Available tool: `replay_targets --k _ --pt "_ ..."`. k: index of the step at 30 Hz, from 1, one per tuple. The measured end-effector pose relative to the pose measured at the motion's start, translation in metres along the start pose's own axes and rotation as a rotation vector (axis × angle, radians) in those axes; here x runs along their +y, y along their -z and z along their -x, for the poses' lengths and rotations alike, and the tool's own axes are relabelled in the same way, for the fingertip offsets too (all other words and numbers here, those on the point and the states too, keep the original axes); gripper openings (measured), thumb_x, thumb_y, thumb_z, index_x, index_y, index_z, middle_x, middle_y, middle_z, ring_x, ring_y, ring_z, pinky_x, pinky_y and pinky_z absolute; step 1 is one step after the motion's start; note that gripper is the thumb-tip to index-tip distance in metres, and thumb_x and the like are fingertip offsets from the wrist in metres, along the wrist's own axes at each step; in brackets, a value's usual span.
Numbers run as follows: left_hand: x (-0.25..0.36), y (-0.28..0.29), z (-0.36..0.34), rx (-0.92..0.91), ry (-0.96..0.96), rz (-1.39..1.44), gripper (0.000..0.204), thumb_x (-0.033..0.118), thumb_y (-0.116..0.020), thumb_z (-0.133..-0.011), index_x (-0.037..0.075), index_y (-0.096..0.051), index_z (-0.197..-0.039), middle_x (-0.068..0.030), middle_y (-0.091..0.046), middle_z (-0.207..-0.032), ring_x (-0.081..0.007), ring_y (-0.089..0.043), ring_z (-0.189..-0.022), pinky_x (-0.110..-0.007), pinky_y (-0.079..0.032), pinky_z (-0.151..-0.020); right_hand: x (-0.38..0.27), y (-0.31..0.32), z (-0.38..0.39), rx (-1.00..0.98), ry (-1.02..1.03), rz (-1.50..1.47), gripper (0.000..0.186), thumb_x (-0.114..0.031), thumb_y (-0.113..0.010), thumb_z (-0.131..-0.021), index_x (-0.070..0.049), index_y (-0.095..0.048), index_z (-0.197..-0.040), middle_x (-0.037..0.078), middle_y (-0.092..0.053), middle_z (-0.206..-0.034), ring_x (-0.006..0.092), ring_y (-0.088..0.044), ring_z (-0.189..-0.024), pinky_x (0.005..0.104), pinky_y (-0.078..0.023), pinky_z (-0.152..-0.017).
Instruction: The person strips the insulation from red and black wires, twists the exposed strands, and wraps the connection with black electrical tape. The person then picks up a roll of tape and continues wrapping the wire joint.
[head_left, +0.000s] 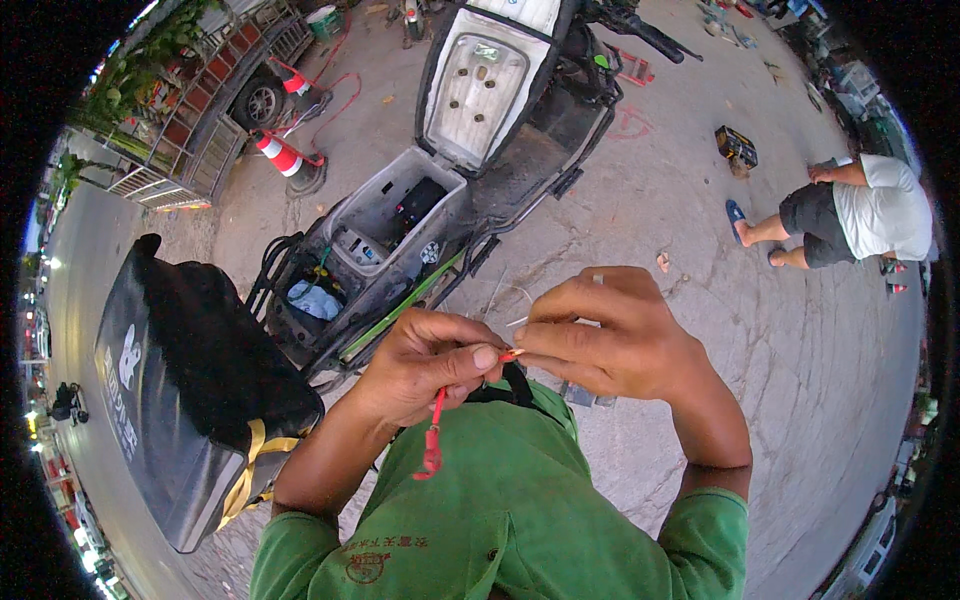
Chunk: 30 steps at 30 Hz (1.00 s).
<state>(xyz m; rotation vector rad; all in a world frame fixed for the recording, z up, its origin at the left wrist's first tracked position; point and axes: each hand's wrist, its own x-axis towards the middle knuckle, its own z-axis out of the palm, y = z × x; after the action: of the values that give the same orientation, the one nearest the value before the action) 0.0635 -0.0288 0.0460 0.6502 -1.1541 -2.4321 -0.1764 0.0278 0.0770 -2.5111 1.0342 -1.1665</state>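
A short red wire point(438, 408) is pinched between the thumb and fingers of my left hand point(425, 362). Below that hand dangles its lower end, with a red connector point(430, 458) against my green shirt. The wire's other end point(508, 355) pokes out past my left thumb, its tip paler. My right hand point(610, 335) meets that tip with closed thumb and fingers. Just beyond both hands stands an electric scooter point(455, 262), its seat point(478, 95) tipped up over an open compartment point(345, 215) with a black part and wiring inside.
At left sits a large black delivery box point(190, 390) with a yellow strap. Two red-and-white cones point(283, 155) stand near a metal-railed cart point(190, 135). To the right, a person in a white shirt point(885, 205) stands by a black-and-yellow case point(736, 148) on cracked concrete.
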Motion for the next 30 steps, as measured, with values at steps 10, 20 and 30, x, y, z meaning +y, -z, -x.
replay_targets --k 10,20,30 --pt "-0.009 0.013 -0.005 0.018 -0.228 -0.312 0.018 0.009 -0.072 -0.088 -0.002 -0.072 -0.102 -0.0097 -0.067 -0.081 -0.0094 -0.055 -0.055 -0.023 -0.04 -0.045 -0.004 -0.02 0.007 0.044 -0.088 0.048 0.015 -0.007 -0.074 -0.069 -0.009 -0.066 -0.081 0.002 -0.059 -0.077 0.0184 -0.056 -0.055 0.0302 -0.044 -0.049" --pt "-0.01 0.036 -0.009 -0.131 -1.105 -1.485 0.024 0.004 -0.078 -0.075 0.002 -0.073 -0.098 -0.0078 -0.065 -0.088 -0.0207 -0.064 -0.064 -0.031 -0.049 -0.048 -0.023 -0.076 0.035 0.266 -1.249 -1.737 0.016 -0.016 -0.063 -0.083 -0.002 -0.057 -0.079 0.002 -0.046 -0.06 0.0097 -0.037 -0.045 0.027 -0.029 -0.043" --pt "-0.003 0.02 -0.01 0.03 -0.419 -0.422 0.02 0.013 -0.07 -0.091 -0.005 -0.07 -0.099 -0.0112 -0.064 -0.078 -0.0071 -0.049 -0.051 -0.023 -0.034 -0.042 -0.002 -0.039 0.019 0.35 0.035 0.244 0.038 -0.012 -0.082 -0.069 -0.004 -0.068 -0.104 0.005 -0.064 -0.092 0.0172 -0.062 -0.066 0.0298 -0.051 -0.057"
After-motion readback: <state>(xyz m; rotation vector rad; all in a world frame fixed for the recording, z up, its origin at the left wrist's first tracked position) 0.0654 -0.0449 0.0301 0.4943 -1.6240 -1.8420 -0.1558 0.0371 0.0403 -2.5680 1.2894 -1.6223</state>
